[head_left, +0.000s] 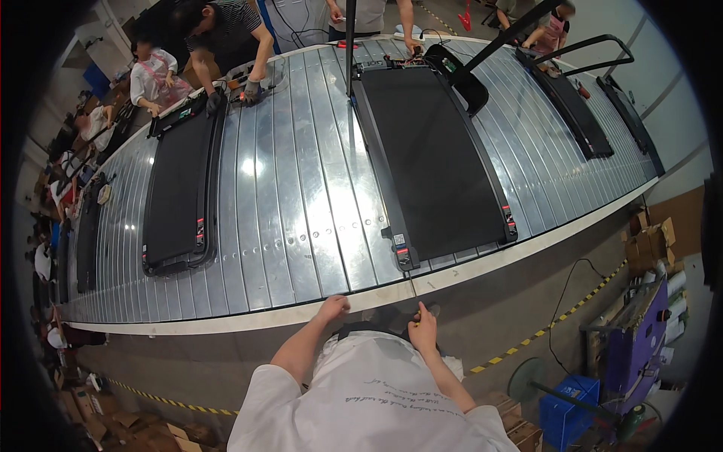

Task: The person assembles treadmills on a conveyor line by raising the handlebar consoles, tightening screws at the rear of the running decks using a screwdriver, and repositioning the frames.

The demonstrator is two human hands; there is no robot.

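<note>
In front of me a black treadmill [444, 158] lies on the metal slat conveyor [286, 218], its near end close to the white edge rail [263, 320]. My right hand [423, 329] is closed around what looks like a screwdriver [411, 285], its thin shaft pointing at the treadmill's near left corner [405, 256]. Whether the tip touches that corner I cannot tell. My left hand [334, 307] is curled beside the edge rail, left of the treadmill; anything inside its fingers is hidden.
A second treadmill [184, 188] lies to the left, and another [568, 105] to the right. Across the conveyor, a gloved person [230, 38] works on the left treadmill. A black upright post [351, 53] rises at the far end. A blue crate [568, 413] stands at lower right.
</note>
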